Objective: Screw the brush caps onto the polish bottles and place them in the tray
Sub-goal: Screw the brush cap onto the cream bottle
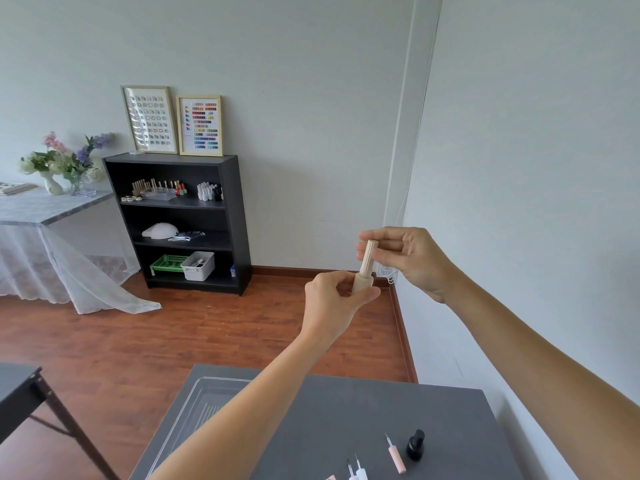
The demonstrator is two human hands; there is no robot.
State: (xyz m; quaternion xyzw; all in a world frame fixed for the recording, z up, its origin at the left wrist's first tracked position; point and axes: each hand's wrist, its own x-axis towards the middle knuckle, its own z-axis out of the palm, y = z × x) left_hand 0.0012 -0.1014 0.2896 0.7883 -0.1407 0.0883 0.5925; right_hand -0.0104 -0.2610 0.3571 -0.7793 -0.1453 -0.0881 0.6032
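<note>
We steady the beige plastic polish bottle [362, 284] in our closed left hand [332, 303]; right hand [405, 259] pinches the ribbed beige brush cap [368, 258] above the bottle, keep it straight, twist snug.

No lettering can be read anywhere; the two framed charts [200, 125] on the bookshelf [180, 216] show only swatches.

Both bare forearms are extended forward and raised. The left hand [332, 299] is curled in a grip, thumb out to the right. The right hand [405, 258] is held just above it, fingertips [363, 237] pinched together, wrist bent.
</note>
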